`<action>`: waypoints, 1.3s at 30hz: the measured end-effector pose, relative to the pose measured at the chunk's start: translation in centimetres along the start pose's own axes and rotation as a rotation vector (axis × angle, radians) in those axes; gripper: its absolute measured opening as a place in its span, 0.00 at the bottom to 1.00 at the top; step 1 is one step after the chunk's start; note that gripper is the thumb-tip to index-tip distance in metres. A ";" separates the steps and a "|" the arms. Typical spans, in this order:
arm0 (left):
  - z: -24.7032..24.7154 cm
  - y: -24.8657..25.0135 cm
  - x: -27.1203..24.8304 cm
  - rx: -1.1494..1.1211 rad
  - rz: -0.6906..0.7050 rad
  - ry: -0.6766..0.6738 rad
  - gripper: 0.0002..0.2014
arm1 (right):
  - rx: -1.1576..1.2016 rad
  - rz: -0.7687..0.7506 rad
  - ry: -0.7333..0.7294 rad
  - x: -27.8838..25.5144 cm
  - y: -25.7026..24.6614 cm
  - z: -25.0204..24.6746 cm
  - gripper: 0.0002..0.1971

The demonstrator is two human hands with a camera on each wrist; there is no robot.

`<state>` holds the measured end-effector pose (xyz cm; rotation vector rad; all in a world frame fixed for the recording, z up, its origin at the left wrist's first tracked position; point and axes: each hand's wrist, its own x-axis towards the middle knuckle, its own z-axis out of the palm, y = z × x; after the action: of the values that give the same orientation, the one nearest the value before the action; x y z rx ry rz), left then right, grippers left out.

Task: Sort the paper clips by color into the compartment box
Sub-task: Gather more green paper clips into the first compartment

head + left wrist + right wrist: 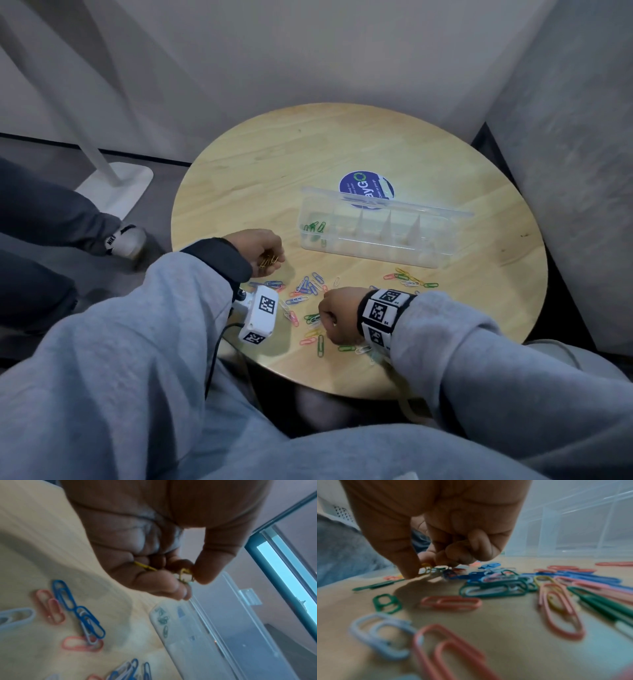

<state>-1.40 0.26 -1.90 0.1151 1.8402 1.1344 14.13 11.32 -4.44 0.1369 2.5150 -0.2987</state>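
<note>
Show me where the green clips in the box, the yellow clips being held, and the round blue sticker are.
green clips (pixel 314 227), head view, middle of the bunch in the box's left end compartment.
yellow clips (pixel 268 261), head view, the loops showing under the left hand's curled fingers.
blue sticker (pixel 356 183), head view, its bare upper part behind the box.

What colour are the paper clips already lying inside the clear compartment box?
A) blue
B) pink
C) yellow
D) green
D: the only clips inside the compartment box are the green clips, gathered in its leftmost compartment; its other compartments look bare. The yellow clips are held in the left hand.
</note>
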 end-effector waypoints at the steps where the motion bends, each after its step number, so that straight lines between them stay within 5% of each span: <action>1: 0.0 0.1 -0.2 -0.025 -0.017 -0.008 0.12 | 0.062 0.028 -0.006 -0.1 0.1 -0.1 0.07; 8: 1.9 0.2 -0.6 0.135 -0.054 -0.039 0.05 | 1.162 0.241 0.176 -0.8 3.4 -0.7 0.12; 12: 4.2 1.2 -1.3 0.666 0.104 -0.131 0.03 | 1.479 0.348 0.201 -1.5 5.3 -0.9 0.14; 15: 6.1 1.0 -2.0 1.020 0.225 -0.202 0.04 | 1.540 0.408 0.197 -2.1 6.0 -1.2 0.11; 22: 7.8 -0.9 -2.1 1.434 0.192 -0.441 0.11 | 1.718 0.510 0.247 -2.4 7.2 -0.4 0.06; 30: 7.9 -2.3 -1.4 1.527 0.332 -0.285 0.06 | 1.655 0.591 0.209 -2.5 6.9 -0.3 0.08; 39: 7.9 -2.5 -0.8 1.516 0.319 -0.187 0.04 | 1.610 0.578 0.169 -2.8 7.1 -1.1 0.09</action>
<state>5.87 3.53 -4.24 1.3308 2.1349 -0.3200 16.97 18.42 -3.23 1.4482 1.6027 -1.9482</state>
